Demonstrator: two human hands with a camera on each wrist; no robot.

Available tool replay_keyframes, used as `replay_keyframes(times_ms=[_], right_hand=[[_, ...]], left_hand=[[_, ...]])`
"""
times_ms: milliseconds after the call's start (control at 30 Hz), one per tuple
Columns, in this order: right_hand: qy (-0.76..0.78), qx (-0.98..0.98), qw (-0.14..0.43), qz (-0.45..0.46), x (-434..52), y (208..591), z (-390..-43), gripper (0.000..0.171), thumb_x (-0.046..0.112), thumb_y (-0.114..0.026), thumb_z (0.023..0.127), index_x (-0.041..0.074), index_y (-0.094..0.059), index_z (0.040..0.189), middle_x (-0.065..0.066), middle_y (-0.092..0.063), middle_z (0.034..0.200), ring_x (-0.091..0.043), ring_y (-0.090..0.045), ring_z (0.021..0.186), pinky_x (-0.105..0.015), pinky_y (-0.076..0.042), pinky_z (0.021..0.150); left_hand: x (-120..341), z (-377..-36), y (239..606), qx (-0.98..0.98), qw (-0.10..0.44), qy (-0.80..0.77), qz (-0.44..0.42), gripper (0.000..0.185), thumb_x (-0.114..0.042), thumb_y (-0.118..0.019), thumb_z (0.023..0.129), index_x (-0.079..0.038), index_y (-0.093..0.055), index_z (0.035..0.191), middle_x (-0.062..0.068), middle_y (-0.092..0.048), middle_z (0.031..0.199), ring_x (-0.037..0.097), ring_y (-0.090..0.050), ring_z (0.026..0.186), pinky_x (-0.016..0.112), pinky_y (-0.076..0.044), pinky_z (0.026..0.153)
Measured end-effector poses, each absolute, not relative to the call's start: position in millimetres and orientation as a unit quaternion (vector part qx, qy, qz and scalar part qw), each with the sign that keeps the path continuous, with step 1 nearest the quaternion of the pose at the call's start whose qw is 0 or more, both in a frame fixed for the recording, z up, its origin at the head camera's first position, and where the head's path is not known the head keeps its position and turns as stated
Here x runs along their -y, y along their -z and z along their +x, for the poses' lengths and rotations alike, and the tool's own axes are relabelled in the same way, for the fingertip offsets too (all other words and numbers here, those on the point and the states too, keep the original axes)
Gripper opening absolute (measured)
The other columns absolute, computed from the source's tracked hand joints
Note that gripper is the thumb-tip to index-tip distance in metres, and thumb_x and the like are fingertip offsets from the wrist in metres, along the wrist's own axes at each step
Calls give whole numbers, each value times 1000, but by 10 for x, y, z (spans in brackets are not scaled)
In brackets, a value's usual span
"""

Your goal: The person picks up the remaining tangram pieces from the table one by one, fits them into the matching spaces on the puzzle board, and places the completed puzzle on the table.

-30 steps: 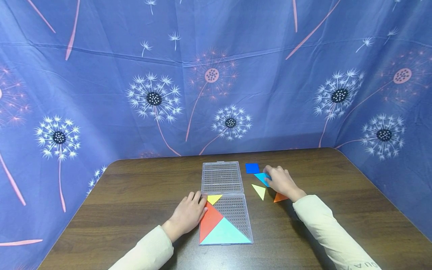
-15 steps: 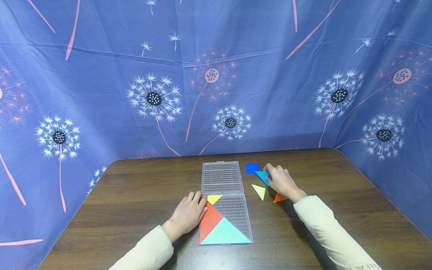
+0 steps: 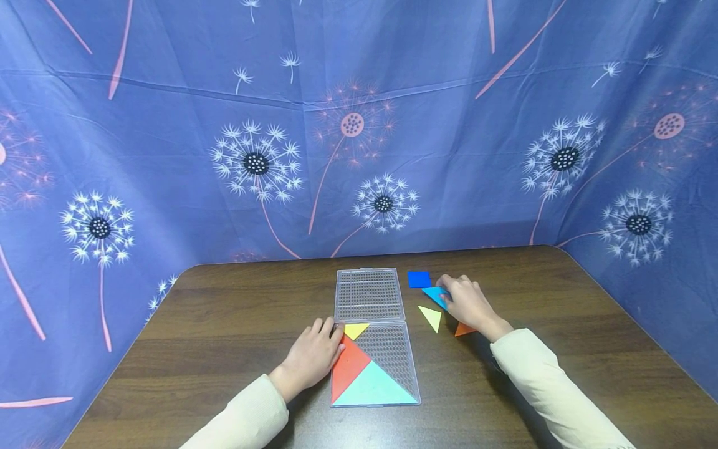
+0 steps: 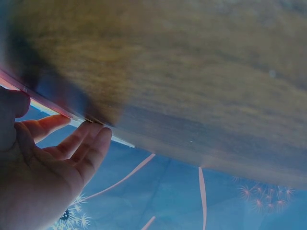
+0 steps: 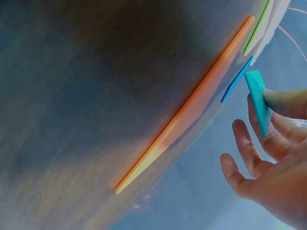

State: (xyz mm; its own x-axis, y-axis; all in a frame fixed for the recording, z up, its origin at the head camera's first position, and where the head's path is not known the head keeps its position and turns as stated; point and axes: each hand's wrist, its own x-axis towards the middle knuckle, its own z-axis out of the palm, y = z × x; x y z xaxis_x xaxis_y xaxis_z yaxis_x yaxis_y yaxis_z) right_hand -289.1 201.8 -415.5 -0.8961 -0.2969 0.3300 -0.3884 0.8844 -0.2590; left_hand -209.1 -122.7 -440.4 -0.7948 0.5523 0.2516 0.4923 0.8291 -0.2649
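In the head view my right hand (image 3: 467, 300) pinches a light-blue tangram piece (image 3: 434, 295) between thumb and fingers. The right wrist view shows this piece (image 5: 259, 103) raised off the table, the other fingers spread loosely below. My left hand (image 3: 312, 355) rests at the left edge of an opened clear plastic case (image 3: 414, 368), its fingertips (image 4: 103, 134) along the rim in the left wrist view. Inside the case's near half lie a red triangle (image 3: 349, 365), a mint triangle (image 3: 374, 388) and a yellow triangle (image 3: 356, 330), the last partly behind the left fingers.
A dark-blue square (image 3: 419, 279) lies beyond the right hand. A pale-yellow triangle (image 3: 432, 318) sits between that hand and the case, while an orange piece (image 3: 464, 328) is partly under the wrist. The case's lid half (image 3: 369, 295) lies flat toward the patterned cloth (image 3: 471, 156).
The light-blue piece rises slightly, then dips and tilts again in my right fingers. My right forearm shifts a little; my left hand keeps its place on the case.
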Motion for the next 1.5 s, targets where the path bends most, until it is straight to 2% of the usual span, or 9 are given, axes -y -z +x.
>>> replay_keyframes(times_ms=[500,900,1200,1500], right_hand=[[-180,950,169,191,-1935,4128,-2819,14,10,-63,82,5,-58,94,-8,-67,84,-34,-57,91,-51,-39,78],[-189,949,153,202,-1817,4122,-2726,12,10,-63,83,7,-55,91,2,-59,73,-31,-56,93,-49,-38,79],[-193,933,189,239,-1714,4077,-2660,12,6,-66,82,6,-55,89,1,-60,71,-30,-58,89,-52,-42,79],[-202,925,191,260,-1578,4040,-2568,15,2,-64,82,8,-62,96,-5,-70,87,-26,-58,91,-49,-43,79]], left_hand=[[1222,-2094,4388,942,164,-93,-278,40,-35,-51,91,-8,-57,120,11,-54,108,23,-51,92,34,-48,75],[1221,-2085,4376,942,159,-110,-274,40,-36,-49,92,-9,-56,121,10,-52,107,22,-50,91,33,-48,74],[1224,-2088,4381,945,144,-113,-270,42,-37,-47,93,-9,-55,123,10,-52,109,22,-50,93,33,-48,77],[1220,-2090,4391,946,144,-104,-272,41,-36,-48,93,-9,-54,123,10,-52,110,23,-50,94,34,-48,78]])
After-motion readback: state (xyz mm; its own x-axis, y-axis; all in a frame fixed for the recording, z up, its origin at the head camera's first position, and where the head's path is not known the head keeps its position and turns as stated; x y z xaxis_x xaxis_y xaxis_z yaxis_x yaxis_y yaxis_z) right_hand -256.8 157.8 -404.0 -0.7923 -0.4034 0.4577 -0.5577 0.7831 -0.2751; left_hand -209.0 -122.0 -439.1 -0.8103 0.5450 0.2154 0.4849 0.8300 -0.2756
